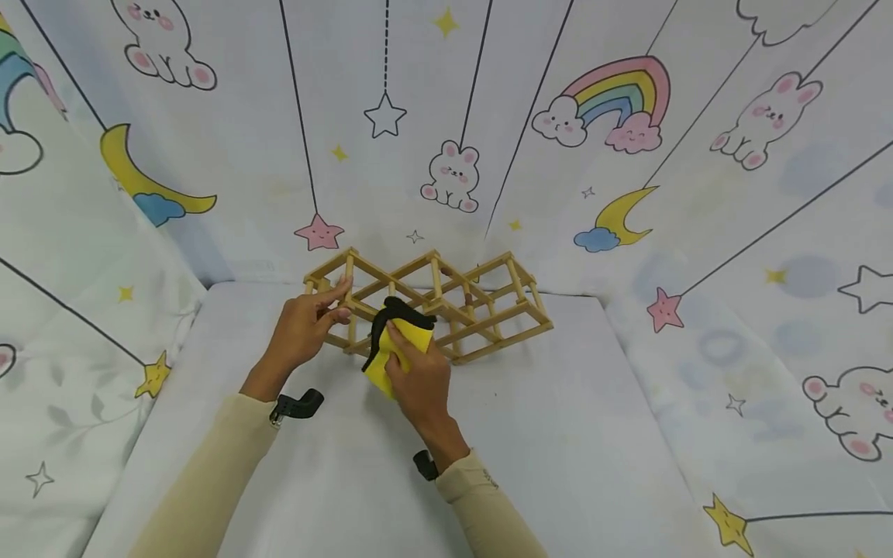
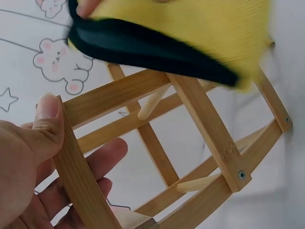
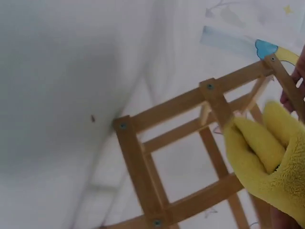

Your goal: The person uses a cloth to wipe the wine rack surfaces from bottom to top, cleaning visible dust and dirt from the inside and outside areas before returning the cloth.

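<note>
4 rivets [image 3: 209, 87] on the rack [image 3: 205, 196] show from right wrist, not head

Wooden lattice rack [image 1: 436, 280], spread wide, bunched yellow cloth [image 1: 417, 333], black-edged, before it

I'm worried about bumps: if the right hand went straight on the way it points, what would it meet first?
Beyond the black-edged yellow cloth it holds, the right hand would probably meet the wooden rack first; depth is unclear.

Standing on a flat, plain white tabletop [image 1: 558, 418]: a pale-brown, open-framed, crisscrossed, slatted wooden rack [image 1: 436, 280].
</note>
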`<state>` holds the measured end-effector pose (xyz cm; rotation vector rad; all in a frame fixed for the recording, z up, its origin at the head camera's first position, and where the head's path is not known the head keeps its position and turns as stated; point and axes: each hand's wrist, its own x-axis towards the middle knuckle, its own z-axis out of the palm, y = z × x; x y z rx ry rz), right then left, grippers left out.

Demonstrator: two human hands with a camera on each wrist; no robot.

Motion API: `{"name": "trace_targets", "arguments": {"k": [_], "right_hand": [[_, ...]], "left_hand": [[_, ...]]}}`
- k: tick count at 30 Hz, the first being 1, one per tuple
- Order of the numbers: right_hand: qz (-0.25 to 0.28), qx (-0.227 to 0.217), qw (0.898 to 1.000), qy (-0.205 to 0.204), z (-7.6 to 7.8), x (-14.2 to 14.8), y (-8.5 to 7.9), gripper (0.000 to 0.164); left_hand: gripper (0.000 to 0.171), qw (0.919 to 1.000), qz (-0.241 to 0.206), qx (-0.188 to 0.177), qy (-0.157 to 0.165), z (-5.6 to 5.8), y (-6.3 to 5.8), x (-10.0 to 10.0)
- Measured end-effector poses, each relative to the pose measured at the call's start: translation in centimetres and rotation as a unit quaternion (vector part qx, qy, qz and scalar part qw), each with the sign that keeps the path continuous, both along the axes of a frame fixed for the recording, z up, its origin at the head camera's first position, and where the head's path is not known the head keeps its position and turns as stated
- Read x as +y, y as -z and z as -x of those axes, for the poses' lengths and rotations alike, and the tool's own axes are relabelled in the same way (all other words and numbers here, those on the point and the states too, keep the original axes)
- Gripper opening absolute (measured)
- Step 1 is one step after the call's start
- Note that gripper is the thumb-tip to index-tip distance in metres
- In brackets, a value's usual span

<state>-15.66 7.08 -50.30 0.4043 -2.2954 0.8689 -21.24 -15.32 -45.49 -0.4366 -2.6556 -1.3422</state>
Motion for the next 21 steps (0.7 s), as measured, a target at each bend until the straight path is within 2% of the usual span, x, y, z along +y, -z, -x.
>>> {"name": "trace_targets", "arguments": {"k": [3, 6, 7, 9, 12, 14, 16, 17, 19, 21], "right_hand": [[0.001, -0.017, 1.000, -0.002, 0.2, 0.5, 0.5, 0.052], [0.003, -0.063, 0.998, -0.026, 0.0, 1.0, 0.7, 0.051], [0.014, -0.071, 0.997, -0.040, -0.1, 1.1, 0.7, 0.051], [0.054, -0.058, 0.995, -0.068, -0.1, 1.1, 0.5, 0.050], [0.118, -0.020, 0.988, -0.098, 0.2, 0.7, 0.1, 0.050], [0.146, -0.015, 0.984, -0.105, 0.6, 0.3, 0.1, 0.050], [0.154, -0.036, 0.982, -0.101, 0.8, -0.2, 0.3, 0.050], [0.156, -0.057, 0.981, -0.099, 0.8, -0.4, 0.5, 0.050], [0.150, -0.101, 0.979, -0.092, 0.4, -0.6, 1.0, 0.049], [0.153, -0.133, 0.975, -0.092, -0.2, -0.7, 1.2, 0.049]], "left_hand": [[0.060, 0.9999, 0.009, -0.004, 0.007, -0.1, -0.5, 0.1], [0.059, 0.9991, 0.030, -0.012, 0.026, -0.1, -1.4, -0.1], [0.058, 0.9986, 0.038, -0.016, 0.033, 0.0, -1.8, -0.3], [0.055, 0.9975, 0.052, -0.021, 0.044, 0.4, -2.8, -0.9], [0.050, 0.9980, 0.054, -0.015, 0.030, 1.6, -3.9, -1.8], [0.046, 0.9989, 0.044, 0.001, 0.017, 2.7, -4.2, -2.2], [0.043, 0.9994, 0.031, 0.010, 0.013, 3.9, -4.2, -2.4], [0.044, 0.9994, 0.027, 0.008, 0.021, 4.5, -4.2, -2.5], [0.046, 0.9985, 0.023, -0.011, 0.049, 5.5, -4.0, -2.5], [0.050, 0.9953, 0.018, -0.048, 0.082, 6.4, -3.9, -2.5]]}}
